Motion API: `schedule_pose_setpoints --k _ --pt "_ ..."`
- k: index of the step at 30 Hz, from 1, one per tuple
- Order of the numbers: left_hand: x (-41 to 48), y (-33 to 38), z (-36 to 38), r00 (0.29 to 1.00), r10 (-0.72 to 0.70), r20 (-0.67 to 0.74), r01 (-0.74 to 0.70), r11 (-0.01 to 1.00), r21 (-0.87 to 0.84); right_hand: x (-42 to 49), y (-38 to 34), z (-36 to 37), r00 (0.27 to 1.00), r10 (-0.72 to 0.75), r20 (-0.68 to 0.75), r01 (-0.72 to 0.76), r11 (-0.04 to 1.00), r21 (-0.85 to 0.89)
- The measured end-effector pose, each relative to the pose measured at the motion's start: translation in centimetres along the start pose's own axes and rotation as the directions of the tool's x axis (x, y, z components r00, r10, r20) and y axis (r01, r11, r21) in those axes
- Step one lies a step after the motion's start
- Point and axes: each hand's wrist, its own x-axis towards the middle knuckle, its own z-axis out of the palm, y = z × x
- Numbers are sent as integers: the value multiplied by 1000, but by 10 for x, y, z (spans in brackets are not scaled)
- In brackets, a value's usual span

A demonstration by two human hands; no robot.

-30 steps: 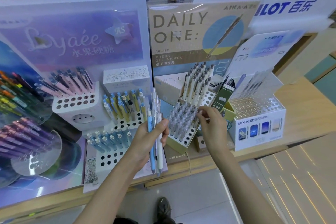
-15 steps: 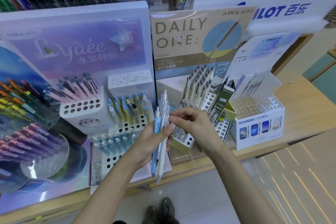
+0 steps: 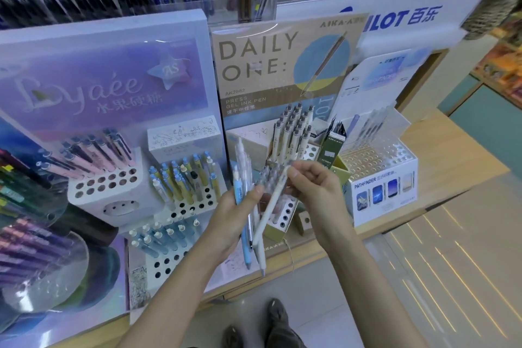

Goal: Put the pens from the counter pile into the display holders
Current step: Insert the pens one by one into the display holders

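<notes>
Along the far left of the shop counter, purple pens (image 3: 31, 248) fan out on a clear curved rack. Next, white Lyaée holder (image 3: 118, 206): pink pens lean back, front holes vacant. Then a stepped white holder (image 3: 197, 206), yellow-and-blue pens above, pale-blue ones below, several holes free. Left hand (image 3: 231, 220): fingers and thumb wrapped round a bundle of pens (image 3: 245, 178), upright, tips down. One is light blue, others are clear or white. This is the stock to place; no loose pile shows on the counter. Cream pen (image 3: 269, 206) crosses the bundle on a slant, its upper end pinched between thumb and fingertips of the right hand (image 3: 319, 192), its tip low beside the left palm. Judged step: one pen being singled out, likely for the Daily One holder (image 3: 312, 150) behind, where matching cream pens stand in rows. Risks: the slanted pen drags a neighbour out of the left grip, and that one falls past the counter edge to the floor. The tip could also miss its hole or knock the crowded clear-capped pens (image 3: 268, 178) just behind the knuckles. Green box (image 3: 333, 144) stands close on that holder's right. Pathfinder box (image 3: 381, 195) further right, holes mostly unfilled. Room: tight between hands and front tier, open toward the body, bare wooden counter (image 3: 452, 150) at far right.
</notes>
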Motion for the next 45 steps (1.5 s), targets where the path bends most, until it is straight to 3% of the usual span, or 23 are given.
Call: schedule_pose_setpoints --k 3,7,13,18,28,33,38,42,45 --pt "7 0 11 996 17 -86 -12 998 57 18 -16 -21 990 -92 -111 95 995 21" --pt "13 8 31 988 58 -142 -57 998 16 54 -35 -49 949 -254 -185 235 965 -119" --pt "25 16 71 949 50 -310 -72 996 -60 99 -37 -67 916 -400 -27 366 862 -350" --pt "27 13 91 901 42 -432 -100 988 -114 125 -35 -77 907 -385 172 419 782 -462" --pt "21 11 108 847 52 -529 -174 967 -184 145 -33 -80 845 -319 428 505 740 -445" --pt "22 11 109 837 50 -544 -188 961 -201 144 -24 -78 847 -202 492 447 772 -453" --pt "20 10 109 829 59 -556 -196 962 -190 139 -21 -80 860 -335 386 495 734 -465" --pt "21 10 110 826 55 -560 -192 963 -189 133 -23 -80 845 -289 449 488 761 -428" --pt "22 11 111 831 58 -554 -195 962 -192 129 -21 -79 788 -365 496 596 654 -466"
